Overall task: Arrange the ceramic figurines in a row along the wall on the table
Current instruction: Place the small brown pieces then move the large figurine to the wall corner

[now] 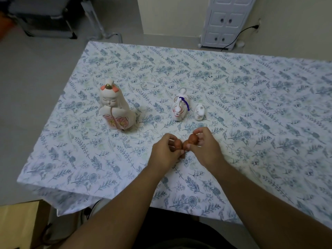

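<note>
Three white ceramic figurines stand on the floral tablecloth point(251, 105): a tall kimono doll point(115, 108) at the left, a white animal with a purple cord point(180, 106) in the middle, and a small white animal point(199, 112) right beside it. Nearer to me, my left hand point(164, 151) pinches a small reddish-brown figurine point(177, 143), and my right hand point(204, 142) pinches a second reddish-brown figurine point(192, 138). The two brown pieces touch each other just above the cloth, and fingers hide most of each.
The table's left edge drops to a grey floor. Beyond the far edge stand a white cabinet point(226, 20) with small doors, a black cable point(240, 35) to a wall socket, and a cream wall. A dark chair frame point(45, 18) is at the far left.
</note>
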`<state>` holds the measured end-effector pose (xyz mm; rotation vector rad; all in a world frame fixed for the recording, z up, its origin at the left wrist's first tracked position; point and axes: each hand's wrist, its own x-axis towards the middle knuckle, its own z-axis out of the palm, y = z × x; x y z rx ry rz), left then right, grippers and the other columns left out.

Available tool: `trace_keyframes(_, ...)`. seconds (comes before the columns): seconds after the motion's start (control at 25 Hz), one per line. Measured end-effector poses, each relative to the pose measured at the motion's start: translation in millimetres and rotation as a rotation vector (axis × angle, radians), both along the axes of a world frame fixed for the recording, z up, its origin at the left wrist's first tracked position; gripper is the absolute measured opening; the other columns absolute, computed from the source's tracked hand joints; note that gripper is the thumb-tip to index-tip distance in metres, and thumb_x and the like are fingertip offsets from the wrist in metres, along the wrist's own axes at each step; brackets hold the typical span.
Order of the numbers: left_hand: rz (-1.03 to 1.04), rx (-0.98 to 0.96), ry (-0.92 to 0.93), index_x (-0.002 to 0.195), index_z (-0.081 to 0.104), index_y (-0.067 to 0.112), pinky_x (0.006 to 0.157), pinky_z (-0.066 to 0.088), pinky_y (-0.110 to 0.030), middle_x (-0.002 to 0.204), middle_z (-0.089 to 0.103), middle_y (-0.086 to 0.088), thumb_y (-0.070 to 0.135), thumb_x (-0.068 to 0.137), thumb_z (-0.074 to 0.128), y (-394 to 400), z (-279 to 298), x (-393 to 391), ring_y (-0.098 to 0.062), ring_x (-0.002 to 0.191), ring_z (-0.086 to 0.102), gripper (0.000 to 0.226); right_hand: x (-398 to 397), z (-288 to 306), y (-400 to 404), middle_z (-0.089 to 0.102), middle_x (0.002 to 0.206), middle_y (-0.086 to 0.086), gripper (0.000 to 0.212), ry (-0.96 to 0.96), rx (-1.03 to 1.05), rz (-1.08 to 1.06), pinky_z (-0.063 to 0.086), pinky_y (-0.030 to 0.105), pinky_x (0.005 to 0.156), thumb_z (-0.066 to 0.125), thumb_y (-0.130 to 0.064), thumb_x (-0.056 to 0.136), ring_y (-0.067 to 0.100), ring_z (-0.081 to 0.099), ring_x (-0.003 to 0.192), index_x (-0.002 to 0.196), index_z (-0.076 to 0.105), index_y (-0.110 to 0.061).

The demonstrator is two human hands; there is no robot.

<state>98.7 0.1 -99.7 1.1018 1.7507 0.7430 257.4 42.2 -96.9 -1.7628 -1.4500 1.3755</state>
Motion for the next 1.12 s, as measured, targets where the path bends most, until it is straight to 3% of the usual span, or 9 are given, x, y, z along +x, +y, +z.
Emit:
trace_keyframes(0.08, -0.006, 0.024, 0.012, 0.105, 0.062, 0.02, 0.065, 0.061, -0.025, 0.095, 0.07, 0.004, 0.005, 0.076, 0.084, -3.4, 3.3, -0.3, -0.007, 0.08, 0.071, 0.039, 1.3, 3.9, -4.1, 0.064, 0.101, -0.003, 0.054, 0.039, 0.022, 0.008, 0.047, 0.011, 0.07, 0.08, 0.0, 0.077, 0.002, 0.064, 0.087, 0.116, 0.055, -0.026)
trace_keyframes(0.2, -0.007, 0.108, 0.093, 0.116, 0.064, 0.021, 0.08, 0.061, -0.034, 0.104, 0.067, 0.003, 0.001, 0.078, 0.079, 1.5, 2.1, -2.5, -0.008, 0.09, 0.069, 0.046, 4.3, 2.4, -3.8, 0.062, 0.111, -0.001, 0.058, -0.078, 0.082, 0.049, 0.051, 0.02, 0.084, 0.081, -0.001, 0.076, 0.01, 0.064, 0.098, 0.126, 0.06, -0.02)
trace_keyframes(0.32, -0.063, 0.176, 0.139, 0.106, 0.066, 0.021, 0.085, 0.059, -0.034, 0.103, 0.066, 0.005, 0.0, 0.077, 0.076, 9.2, 4.6, -4.3, -0.007, 0.097, 0.065, 0.037, 3.2, 3.6, -4.6, 0.06, 0.114, 0.002, 0.046, -0.148, 0.158, 0.092, 0.052, 0.023, 0.087, 0.078, 0.001, 0.077, 0.015, 0.062, 0.105, 0.118, 0.066, -0.015)
trace_keyframes(0.6, -0.155, 0.144, 0.14, 0.096, 0.06, 0.03, 0.075, 0.055, -0.017, 0.09, 0.071, 0.011, 0.001, 0.082, 0.07, 22.1, -6.8, -18.1, 0.001, 0.088, 0.066, 0.033, -3.8, -10.2, -10.1, 0.07, 0.087, -0.005, 0.025, -0.205, 0.184, 0.129, 0.059, 0.031, 0.074, 0.073, -0.008, 0.083, 0.01, 0.069, 0.082, 0.096, 0.063, -0.027)
trace_keyframes(0.76, -0.221, 0.145, 0.165, 0.098, 0.059, 0.032, 0.078, 0.058, -0.034, 0.091, 0.071, 0.013, 0.0, 0.082, 0.068, 17.7, -14.2, -25.4, -0.005, 0.088, 0.067, 0.037, -3.6, -12.5, -9.2, 0.07, 0.083, -0.009, 0.027, -0.216, 0.169, 0.133, 0.058, 0.025, 0.072, 0.074, -0.005, 0.081, 0.005, 0.069, 0.08, 0.083, 0.06, -0.028)
trace_keyframes(0.88, -0.239, 0.128, 0.178, 0.104, 0.06, 0.034, 0.08, 0.057, -0.035, 0.096, 0.07, 0.013, 0.005, 0.082, 0.071, 19.7, -14.8, -27.7, -0.007, 0.09, 0.066, 0.038, -1.8, -13.6, -8.4, 0.068, 0.09, -0.007, 0.027, -0.201, 0.158, 0.148, 0.059, 0.033, 0.078, 0.076, -0.006, 0.079, 0.008, 0.068, 0.086, 0.091, 0.063, -0.026)
trace_keyframes(1.0, -0.281, 0.13, 0.209, 0.113, 0.059, 0.031, 0.079, 0.051, -0.027, 0.103, 0.067, 0.014, 0.012, 0.081, 0.076, 17.5, -11.8, -27.8, -0.01, 0.094, 0.063, 0.041, 4.1, -9.9, -11.8, 0.063, 0.113, -0.004, 0.048, -0.183, 0.128, 0.177, 0.053, 0.033, 0.092, 0.081, -0.013, 0.077, 0.013, 0.061, 0.107, 0.118, 0.06, -0.027)
trace_keyframes(1.12, -0.241, 0.15, 0.257, 0.129, 0.057, 0.023, 0.089, 0.045, -0.024, 0.121, 0.064, 0.008, 0.025, 0.085, 0.075, 7.3, -1.9, -31.7, -0.011, 0.111, 0.058, 0.047, 6.8, 1.7, -18.3, 0.056, 0.128, -0.006, 0.062, -0.272, 0.252, 0.215, 0.042, 0.03, 0.098, 0.082, -0.027, 0.076, 0.012, 0.048, 0.121, 0.131, 0.054, -0.029)
